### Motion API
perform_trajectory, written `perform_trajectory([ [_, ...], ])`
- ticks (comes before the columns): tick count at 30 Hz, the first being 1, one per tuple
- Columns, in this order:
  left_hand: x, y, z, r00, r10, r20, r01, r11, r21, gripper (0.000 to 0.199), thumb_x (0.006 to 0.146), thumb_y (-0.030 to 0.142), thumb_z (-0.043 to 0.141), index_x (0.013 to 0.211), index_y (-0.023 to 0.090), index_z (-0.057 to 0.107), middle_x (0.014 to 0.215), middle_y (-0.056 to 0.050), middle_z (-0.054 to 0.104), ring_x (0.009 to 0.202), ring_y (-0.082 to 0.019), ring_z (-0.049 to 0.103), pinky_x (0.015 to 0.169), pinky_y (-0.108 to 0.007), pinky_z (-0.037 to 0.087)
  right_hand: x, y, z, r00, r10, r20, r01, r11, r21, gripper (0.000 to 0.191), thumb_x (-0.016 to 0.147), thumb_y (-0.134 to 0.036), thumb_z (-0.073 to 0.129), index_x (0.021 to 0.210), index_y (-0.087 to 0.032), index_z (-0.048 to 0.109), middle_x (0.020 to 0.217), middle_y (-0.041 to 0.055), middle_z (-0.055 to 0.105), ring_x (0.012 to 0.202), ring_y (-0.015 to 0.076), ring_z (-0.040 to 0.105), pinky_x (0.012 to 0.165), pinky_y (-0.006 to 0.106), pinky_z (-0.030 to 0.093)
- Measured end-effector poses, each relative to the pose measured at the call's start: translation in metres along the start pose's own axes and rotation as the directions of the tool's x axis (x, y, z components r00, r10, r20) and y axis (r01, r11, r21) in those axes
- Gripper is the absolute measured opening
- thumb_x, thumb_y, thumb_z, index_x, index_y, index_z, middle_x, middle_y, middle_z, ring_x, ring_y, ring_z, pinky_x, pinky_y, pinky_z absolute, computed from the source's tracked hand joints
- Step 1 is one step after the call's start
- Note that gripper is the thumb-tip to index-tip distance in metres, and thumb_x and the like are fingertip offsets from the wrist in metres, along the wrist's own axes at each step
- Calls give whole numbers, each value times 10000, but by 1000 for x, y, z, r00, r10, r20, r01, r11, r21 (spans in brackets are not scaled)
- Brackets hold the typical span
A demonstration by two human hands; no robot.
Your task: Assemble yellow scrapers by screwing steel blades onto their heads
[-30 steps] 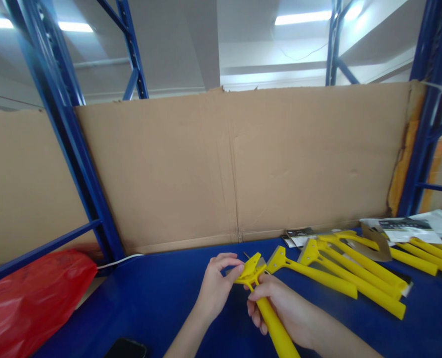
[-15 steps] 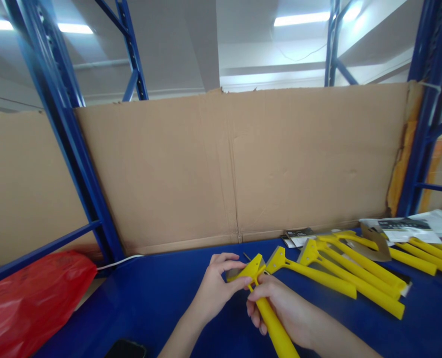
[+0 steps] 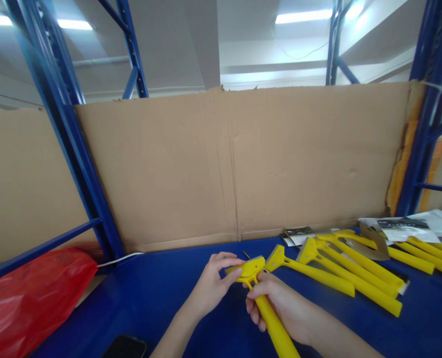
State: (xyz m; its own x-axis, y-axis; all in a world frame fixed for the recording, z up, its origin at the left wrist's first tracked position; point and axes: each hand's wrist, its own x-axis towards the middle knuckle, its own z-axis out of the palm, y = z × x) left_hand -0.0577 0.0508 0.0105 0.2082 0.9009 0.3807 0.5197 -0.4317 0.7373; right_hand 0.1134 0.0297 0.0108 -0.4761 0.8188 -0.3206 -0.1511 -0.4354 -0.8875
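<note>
Both hands are on one yellow scraper, whose long handle slants down toward me. My right hand wraps the neck just below the head. At the head's left end, my left hand pinches the edge between thumb and fingers, which cover part of it. A thin pale strip, like a blade edge, shows along the top of the head. Right beside the held one, another yellow scraper lies on the blue table, and a further scraper lies to its right.
More yellow handles lie at the far right by an open cardboard piece and printed cards. A red plastic bag sits at left, a dark phone at the front edge. A cardboard wall stands behind.
The scraper's head has turned so its face and top edge show more. My left hand has slid slightly left along the head; my right hand keeps its hold.
</note>
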Motion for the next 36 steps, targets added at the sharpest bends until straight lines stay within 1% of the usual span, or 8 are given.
perform_trajectory([
  [4, 0, 4, -2, 999, 2, 53, 2, 998, -70, 194, 788, 294, 629, 931, 229, 742, 1020, -63, 694, 1004, -223, 593, 949, -369, 404, -1, -1, 0, 1000, 1, -3, -1, 1000, 6, 235, 606, -122, 461, 833, -178, 481, 475, -24, 579, 382, 102, 519, 372, 180, 360],
  [7, 0, 7, -3, 991, -55, 119, 76, 981, -178, 236, 777, 314, 641, 963, 197, 728, 1008, -70, 712, 970, -230, 627, 909, -359, 438, -2, -1, 2, 1000, 7, -16, -7, 1000, 17, 150, 713, -177, 457, 859, -180, 494, 490, -20, 586, 378, 99, 517, 362, 174, 355],
  [12, 1, 5, 0, 981, -109, 159, 168, 888, -428, 431, 706, 317, 720, 1100, 156, 651, 975, -86, 715, 901, -224, 657, 870, -354, 462, 0, -1, 5, 993, 61, -102, -59, 998, 25, 252, 895, -364, 317, 852, -180, 484, 448, -24, 553, 315, 84, 457, 313, 160, 325],
  [20, -1, 12, 7, 967, -180, 183, 255, 753, -607, 515, 668, 377, 749, 1089, 121, 599, 722, -34, 675, 666, -162, 645, 630, -277, 494, -1, -5, 5, 987, 51, -151, -50, 999, 11, 196, 913, -321, 337, 813, -199, 454, 409, -49, 519, 279, 70, 408, 288, 148, 305],
  [26, -2, 12, 13, 952, -252, 175, 304, 690, -657, 576, 607, 364, 788, 1078, 116, 568, 704, -33, 678, 622, -132, 625, 593, -241, 483, -3, -6, 7, 986, 36, -165, -32, 999, 26, 156, 902, -271, 375, 782, -205, 450, 401, -51, 511, 279, 74, 402, 279, 145, 295],
  [30, -1, 9, 16, 927, -334, 172, 365, 693, -622, 672, 596, 455, 767, 1121, 117, 518, 679, -26, 669, 532, -109, 585, 555, -239, 463, 0, -5, 5, 981, 33, -190, -17, 996, 87, 161, 900, -266, 391, 776, -200, 468, 396, -49, 509, 267, 72, 387, 279, 148, 291],
  [34, 1, 4, 21, 901, -407, 147, 412, 702, -581, 634, 701, 617, 580, 1112, 142, 496, 679, -17, 634, 541, -135, 583, 496, -243, 430, 5, -10, -1, 973, 16, -229, 31, 980, 198, 216, 917, -278, 367, 766, -181, 486, 416, -52, 496, 268, 44, 367, 290, 130, 264],
  [36, 1, 0, 25, 899, -414, 145, 429, 762, -484, 526, 778, 603, 460, 1024, 144, 538, 673, -25, 612, 555, -148, 570, 469, -243, 399, 6, -14, -5, 970, 3, -242, 60, 965, 254, 227, 918, -273, 369, 747, -175, 482, 435, -54, 488, 281, 33, 371, 297, 122, 260],
])
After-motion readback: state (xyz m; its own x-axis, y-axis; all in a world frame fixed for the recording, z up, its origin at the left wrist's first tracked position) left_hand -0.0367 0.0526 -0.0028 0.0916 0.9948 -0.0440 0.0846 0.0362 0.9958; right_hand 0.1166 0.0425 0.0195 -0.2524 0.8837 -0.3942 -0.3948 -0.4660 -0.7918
